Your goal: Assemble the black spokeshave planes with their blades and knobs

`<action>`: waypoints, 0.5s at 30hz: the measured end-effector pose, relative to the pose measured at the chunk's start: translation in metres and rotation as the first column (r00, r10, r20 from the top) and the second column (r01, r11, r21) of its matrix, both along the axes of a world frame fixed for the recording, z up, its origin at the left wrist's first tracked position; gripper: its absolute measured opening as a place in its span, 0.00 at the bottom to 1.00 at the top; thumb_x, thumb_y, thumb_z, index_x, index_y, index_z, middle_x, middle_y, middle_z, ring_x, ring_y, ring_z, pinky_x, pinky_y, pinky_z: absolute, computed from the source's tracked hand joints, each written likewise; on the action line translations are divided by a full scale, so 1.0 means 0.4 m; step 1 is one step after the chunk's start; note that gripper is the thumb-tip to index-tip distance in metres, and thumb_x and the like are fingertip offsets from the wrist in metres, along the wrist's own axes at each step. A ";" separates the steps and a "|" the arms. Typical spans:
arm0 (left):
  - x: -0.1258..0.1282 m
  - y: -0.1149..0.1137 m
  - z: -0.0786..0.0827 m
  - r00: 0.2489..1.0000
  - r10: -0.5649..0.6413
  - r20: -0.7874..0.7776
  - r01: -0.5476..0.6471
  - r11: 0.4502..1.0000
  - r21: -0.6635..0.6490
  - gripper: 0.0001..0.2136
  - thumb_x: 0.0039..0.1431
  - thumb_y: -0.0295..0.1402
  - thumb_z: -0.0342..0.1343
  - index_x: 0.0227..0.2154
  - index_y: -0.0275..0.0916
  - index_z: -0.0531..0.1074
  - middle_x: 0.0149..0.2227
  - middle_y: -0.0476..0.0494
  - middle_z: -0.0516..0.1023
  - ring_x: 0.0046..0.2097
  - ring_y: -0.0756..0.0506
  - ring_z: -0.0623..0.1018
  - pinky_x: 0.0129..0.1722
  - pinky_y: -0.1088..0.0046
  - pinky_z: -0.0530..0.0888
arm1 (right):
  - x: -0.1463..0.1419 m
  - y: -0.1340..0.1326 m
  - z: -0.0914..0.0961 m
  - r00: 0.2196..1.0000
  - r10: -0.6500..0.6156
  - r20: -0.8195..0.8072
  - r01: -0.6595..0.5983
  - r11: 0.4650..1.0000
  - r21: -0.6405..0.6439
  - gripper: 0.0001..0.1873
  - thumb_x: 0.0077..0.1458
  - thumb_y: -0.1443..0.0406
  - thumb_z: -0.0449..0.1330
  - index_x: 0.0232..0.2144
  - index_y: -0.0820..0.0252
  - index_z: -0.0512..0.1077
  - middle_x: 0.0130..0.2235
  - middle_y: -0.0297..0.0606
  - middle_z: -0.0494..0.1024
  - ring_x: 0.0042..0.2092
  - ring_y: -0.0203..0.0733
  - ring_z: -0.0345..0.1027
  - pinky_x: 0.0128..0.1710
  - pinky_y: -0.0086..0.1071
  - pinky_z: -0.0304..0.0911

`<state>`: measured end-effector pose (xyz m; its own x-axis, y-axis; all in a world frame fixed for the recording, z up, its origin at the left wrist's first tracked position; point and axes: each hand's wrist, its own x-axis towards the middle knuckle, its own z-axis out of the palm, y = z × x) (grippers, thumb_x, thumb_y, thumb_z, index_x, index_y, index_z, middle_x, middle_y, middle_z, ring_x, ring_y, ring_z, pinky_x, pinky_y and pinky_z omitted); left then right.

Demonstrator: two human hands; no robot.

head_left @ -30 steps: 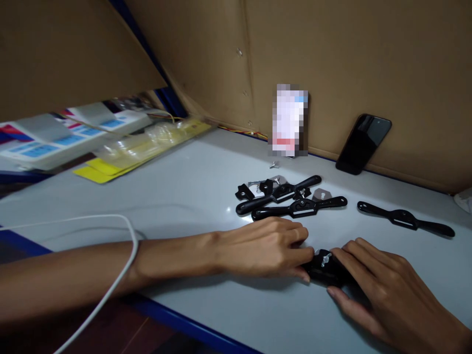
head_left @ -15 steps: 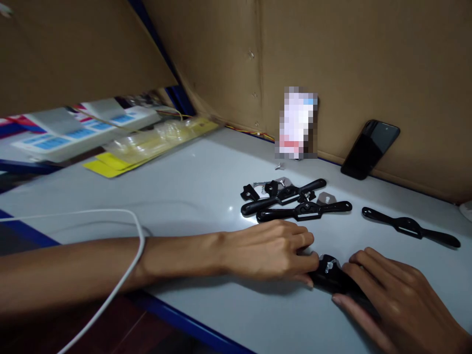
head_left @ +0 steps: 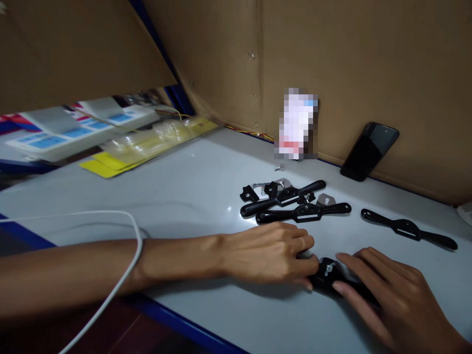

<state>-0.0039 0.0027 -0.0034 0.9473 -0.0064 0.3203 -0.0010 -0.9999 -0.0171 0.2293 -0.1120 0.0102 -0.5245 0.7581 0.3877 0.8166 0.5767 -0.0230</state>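
Both my hands hold one black two-handled metal tool (head_left: 329,279) lying on the grey table (head_left: 199,196) near its front edge. My left hand (head_left: 271,253) grips its left handle, fingers curled. My right hand (head_left: 387,295) covers its right side, with thumb and forefinger pinching around the small silver wing screw (head_left: 328,268) on its middle. Much of this tool is hidden under my hands.
Behind my hands lie two more black tools (head_left: 295,206) with loose black and silver parts, and a third tool (head_left: 407,228) to the right. A dark phone (head_left: 369,151) leans on the cardboard wall. Yellow packets (head_left: 147,142) and boxes lie at left. A white cable (head_left: 121,275) crosses my left forearm.
My right hand's fingers have shifted forward and closed in around the wing screw on the tool. My left hand stays on the handle. The view has shifted slightly.
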 end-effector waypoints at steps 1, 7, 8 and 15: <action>0.001 0.000 -0.001 1.000 -0.003 0.001 0.003 1.000 -0.002 0.12 0.66 0.41 0.60 0.35 0.37 0.76 0.30 0.47 0.72 0.30 0.47 0.69 0.28 0.69 0.68 | -0.003 0.004 -0.001 1.000 0.002 -0.016 -0.002 1.000 0.005 0.10 0.69 0.64 0.54 0.48 0.61 0.70 0.34 0.37 0.74 0.32 0.40 0.71 0.29 0.34 0.64; 0.005 -0.004 0.001 0.999 -0.007 0.038 0.008 1.000 -0.030 0.12 0.65 0.42 0.62 0.36 0.37 0.75 0.31 0.46 0.73 0.31 0.47 0.70 0.28 0.69 0.68 | -0.016 0.012 -0.010 0.998 0.063 -0.031 -0.060 0.994 0.092 0.03 0.65 0.71 0.58 0.39 0.63 0.72 0.32 0.39 0.74 0.33 0.39 0.69 0.31 0.33 0.62; 0.005 -0.005 0.002 0.999 -0.006 0.034 0.007 0.999 -0.031 0.12 0.65 0.42 0.62 0.36 0.37 0.76 0.32 0.46 0.74 0.31 0.47 0.71 0.28 0.69 0.68 | -0.016 0.010 -0.012 0.998 0.069 0.002 -0.068 0.990 0.122 0.03 0.65 0.71 0.58 0.39 0.63 0.72 0.33 0.40 0.75 0.34 0.40 0.70 0.32 0.33 0.62; 0.006 -0.016 0.004 1.000 -0.011 -0.015 0.010 1.000 -0.026 0.12 0.67 0.42 0.59 0.40 0.37 0.77 0.33 0.45 0.75 0.31 0.47 0.72 0.27 0.67 0.69 | -0.017 -0.010 -0.002 0.966 0.055 0.252 -0.111 0.971 0.212 0.20 0.72 0.67 0.41 0.41 0.61 0.73 0.37 0.45 0.79 0.41 0.47 0.71 0.39 0.38 0.63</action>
